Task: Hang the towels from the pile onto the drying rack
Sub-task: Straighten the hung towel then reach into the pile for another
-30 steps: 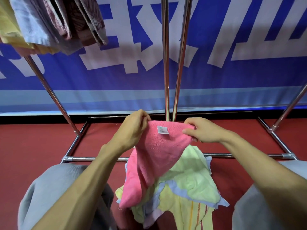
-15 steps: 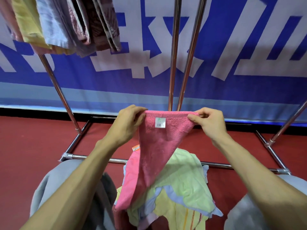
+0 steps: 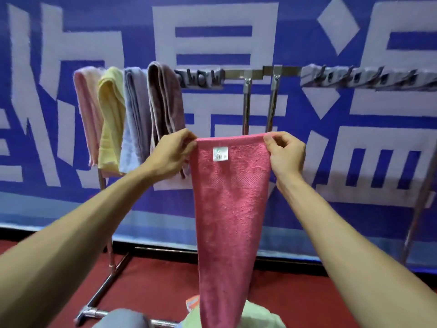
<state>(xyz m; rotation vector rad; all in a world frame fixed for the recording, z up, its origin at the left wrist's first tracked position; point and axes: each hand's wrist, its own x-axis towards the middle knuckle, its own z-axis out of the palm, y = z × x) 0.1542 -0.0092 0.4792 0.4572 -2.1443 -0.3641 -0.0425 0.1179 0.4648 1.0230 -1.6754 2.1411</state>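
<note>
A pink towel with a small white label hangs straight down in front of me, stretched by its top edge. My left hand pinches the top left corner and my right hand pinches the top right corner. The towel's top edge is held below the metal drying rack's top bar. Several towels hang side by side on the bar's left part: pink, yellow, grey-blue and mauve. Part of the pile, a pale green towel, shows at the bottom behind the pink one.
The rack's two centre posts rise behind the held towel; clips line its top bar on the right. Its base tubes lie on the red floor. A blue banner with white characters covers the wall behind.
Both hands have lifted the pink towel up off the pile to chest height, and it now hangs full length. My view has tilted up, bringing the top bar and hung towels into sight.
</note>
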